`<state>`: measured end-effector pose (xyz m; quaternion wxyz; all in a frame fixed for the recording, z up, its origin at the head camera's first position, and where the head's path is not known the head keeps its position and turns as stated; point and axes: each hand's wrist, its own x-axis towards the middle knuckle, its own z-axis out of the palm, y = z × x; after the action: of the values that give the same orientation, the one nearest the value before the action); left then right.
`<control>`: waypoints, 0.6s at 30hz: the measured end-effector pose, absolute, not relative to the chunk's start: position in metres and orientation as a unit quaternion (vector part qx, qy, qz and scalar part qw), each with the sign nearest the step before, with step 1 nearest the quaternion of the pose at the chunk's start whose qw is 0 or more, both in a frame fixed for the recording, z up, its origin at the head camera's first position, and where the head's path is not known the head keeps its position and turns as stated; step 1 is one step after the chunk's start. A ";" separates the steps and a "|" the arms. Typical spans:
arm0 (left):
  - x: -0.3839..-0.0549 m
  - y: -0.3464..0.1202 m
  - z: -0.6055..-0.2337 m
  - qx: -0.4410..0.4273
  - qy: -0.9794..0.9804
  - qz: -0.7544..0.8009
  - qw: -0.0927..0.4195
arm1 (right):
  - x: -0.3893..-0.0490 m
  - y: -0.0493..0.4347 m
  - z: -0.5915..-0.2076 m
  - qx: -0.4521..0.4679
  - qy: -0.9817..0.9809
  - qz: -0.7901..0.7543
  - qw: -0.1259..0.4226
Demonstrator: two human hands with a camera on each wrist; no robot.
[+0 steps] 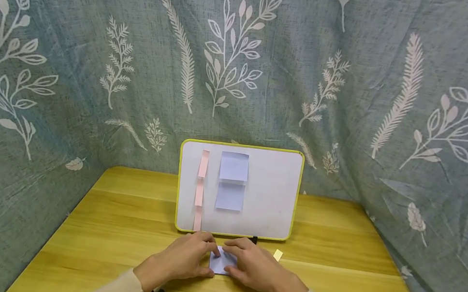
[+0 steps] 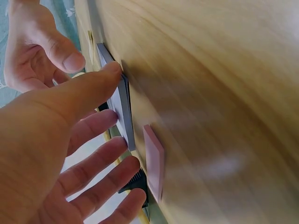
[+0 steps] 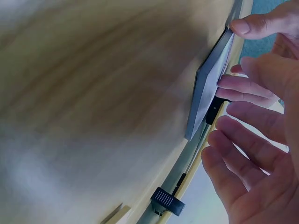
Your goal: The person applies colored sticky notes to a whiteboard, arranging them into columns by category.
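Pale blue square paper pad lies flat in the middle

To handle it well, I think the left hand should press its left side down, while the right hand works softly at one edge. Too hard a pinch could bend the paper or make the stack slide.

Now from left to right on the yellow-brown wooden table. A thin pink paper pad lies to the left of the blue one. Then come the left fingers, loose and spread, not clenched. The left thumb seems to touch the pad's near left corner, and the pointing finger reaches over its top.

The blue pad sits about midway between the table's left and right edges, just in front of the bottom edge of a white board with a yellow rim. Next, the right fingers are loosely bent and apart, gripping nothing. The right thumb is by the pad's right side; I cannot tell if it touches. Last, a small yellow paper strip lies just past the right hand.
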<state>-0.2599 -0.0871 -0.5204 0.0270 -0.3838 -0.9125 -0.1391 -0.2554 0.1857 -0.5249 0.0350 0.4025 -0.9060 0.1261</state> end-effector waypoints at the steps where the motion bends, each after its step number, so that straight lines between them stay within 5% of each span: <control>1: -0.260 -0.087 -0.521 -0.384 -0.913 -0.139 0.028 | -0.256 0.185 -0.525 0.404 -0.906 0.125 0.031; 18: -0.261 -0.088 -0.519 -0.389 -0.910 -0.142 0.021 | -0.253 0.177 -0.528 0.420 -0.898 0.122 0.044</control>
<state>-0.2609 -0.0878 -0.5188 0.0211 -0.3888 -0.9100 -0.1424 -0.2535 0.1766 -0.5285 0.0436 0.4202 -0.8982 0.1216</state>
